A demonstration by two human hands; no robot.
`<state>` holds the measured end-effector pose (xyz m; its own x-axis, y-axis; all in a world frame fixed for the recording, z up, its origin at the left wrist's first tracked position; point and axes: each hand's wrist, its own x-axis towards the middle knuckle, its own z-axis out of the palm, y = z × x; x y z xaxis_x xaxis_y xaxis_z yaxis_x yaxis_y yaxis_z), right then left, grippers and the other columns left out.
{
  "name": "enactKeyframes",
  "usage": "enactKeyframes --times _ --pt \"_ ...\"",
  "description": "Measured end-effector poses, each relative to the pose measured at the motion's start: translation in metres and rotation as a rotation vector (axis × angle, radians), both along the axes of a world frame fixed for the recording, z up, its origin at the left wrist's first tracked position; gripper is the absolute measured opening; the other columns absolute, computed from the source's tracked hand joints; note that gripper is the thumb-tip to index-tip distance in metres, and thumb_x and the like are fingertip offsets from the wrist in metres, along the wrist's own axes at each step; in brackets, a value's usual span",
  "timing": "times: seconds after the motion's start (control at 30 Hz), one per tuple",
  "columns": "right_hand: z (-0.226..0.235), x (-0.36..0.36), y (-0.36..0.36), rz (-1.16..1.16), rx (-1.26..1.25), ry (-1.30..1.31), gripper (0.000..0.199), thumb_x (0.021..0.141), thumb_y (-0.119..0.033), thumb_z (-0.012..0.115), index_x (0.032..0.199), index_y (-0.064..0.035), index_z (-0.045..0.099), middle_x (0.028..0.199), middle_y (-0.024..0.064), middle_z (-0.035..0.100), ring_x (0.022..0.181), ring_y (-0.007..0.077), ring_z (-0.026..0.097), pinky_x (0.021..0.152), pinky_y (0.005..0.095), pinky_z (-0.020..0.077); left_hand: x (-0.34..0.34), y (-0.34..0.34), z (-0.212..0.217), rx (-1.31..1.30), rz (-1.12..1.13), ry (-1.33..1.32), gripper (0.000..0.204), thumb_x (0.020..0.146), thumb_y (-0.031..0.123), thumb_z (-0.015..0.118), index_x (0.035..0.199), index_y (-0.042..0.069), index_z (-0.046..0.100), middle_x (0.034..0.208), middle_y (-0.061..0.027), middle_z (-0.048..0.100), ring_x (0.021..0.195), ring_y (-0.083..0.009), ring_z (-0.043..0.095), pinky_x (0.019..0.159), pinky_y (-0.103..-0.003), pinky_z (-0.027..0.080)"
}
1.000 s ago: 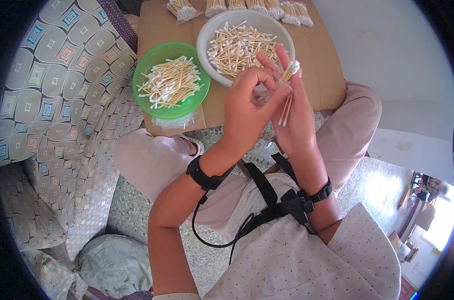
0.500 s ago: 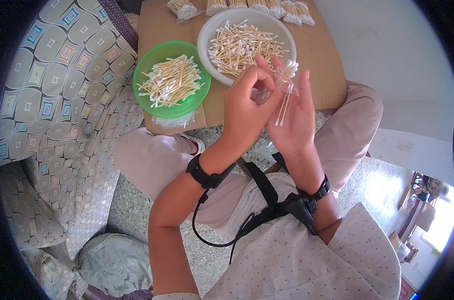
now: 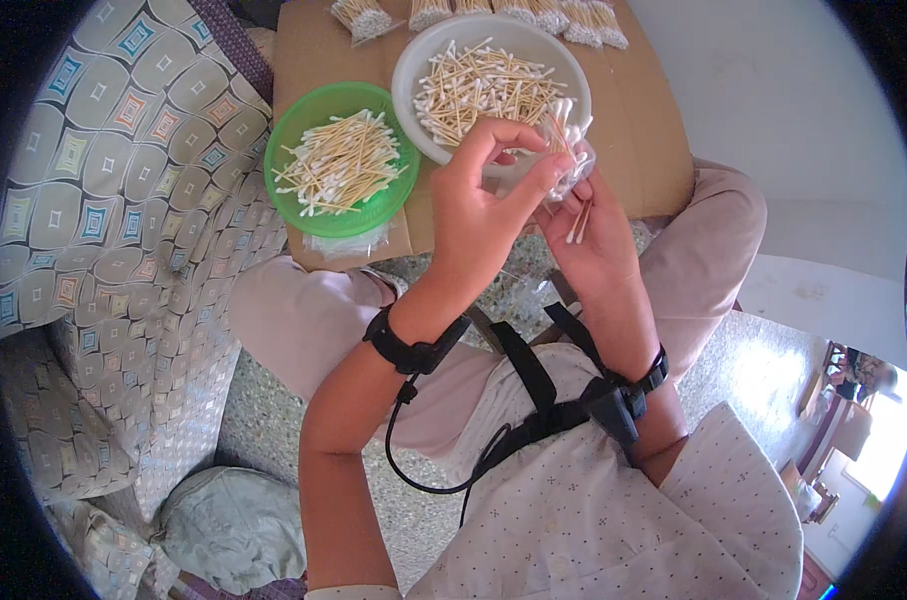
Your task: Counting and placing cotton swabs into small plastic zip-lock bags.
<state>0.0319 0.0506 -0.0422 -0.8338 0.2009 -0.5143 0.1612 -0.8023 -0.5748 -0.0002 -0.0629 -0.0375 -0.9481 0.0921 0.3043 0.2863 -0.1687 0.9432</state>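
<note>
A small clear plastic bag [image 3: 578,172] with several cotton swabs [image 3: 562,115] in it is between my hands, over the near right rim of the white bowl [image 3: 406,90]. My left hand [image 3: 486,200] pinches the bag's left side between thumb and fingers. My right hand [image 3: 599,240] is closed around the bag from the right, its fingers partly hidden behind it. Loose swabs [image 3: 578,225] stick out below the bag against my right palm. Many more swabs fill the white bowl. A green basket [image 3: 284,195] to the left also holds a pile of swabs.
Packed bundles of swabs [image 3: 362,18] line the far edge of the cardboard-topped surface [image 3: 654,130]. Flat clear bags [image 3: 349,242] lie partly under the green basket. A patterned cloth-covered seat [image 3: 124,200] stands at the left, a pale wall [image 3: 784,110] at the right.
The bag with swabs has turned upright and shows more plainly between my hands. My left hand has shifted slightly left, and the loose swabs sit lower in my right fingers.
</note>
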Motion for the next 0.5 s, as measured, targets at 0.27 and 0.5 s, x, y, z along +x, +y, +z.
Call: enactKeyframes --times 0.27,0.5 --pt "0.012 0.010 -0.003 0.171 0.989 0.351 0.033 0.085 -0.024 0.065 0.108 -0.0027 0.056 0.064 -0.0054 0.038 0.056 0.0031 0.032 0.049 0.0200 0.0259 -0.002 -0.009 0.007 0.233 -0.040 -0.096 0.027 0.075 0.008 0.073 0.093 0.005 0.054 0.089 -0.0033 0.057 0.080 -0.0091 0.053 0.074 -0.025 0.042" --pt "0.012 0.007 -0.008 0.226 1.132 0.272 0.022 0.082 -0.017 0.067 0.095 0.0004 0.063 0.076 -0.0025 0.050 0.059 0.0020 0.037 0.047 0.0188 0.0261 -0.015 -0.017 0.012 0.139 -0.037 0.088 0.048 0.079 0.012 0.069 0.121 0.005 0.046 0.093 -0.0012 0.053 0.085 -0.0078 0.050 0.075 -0.024 0.042"
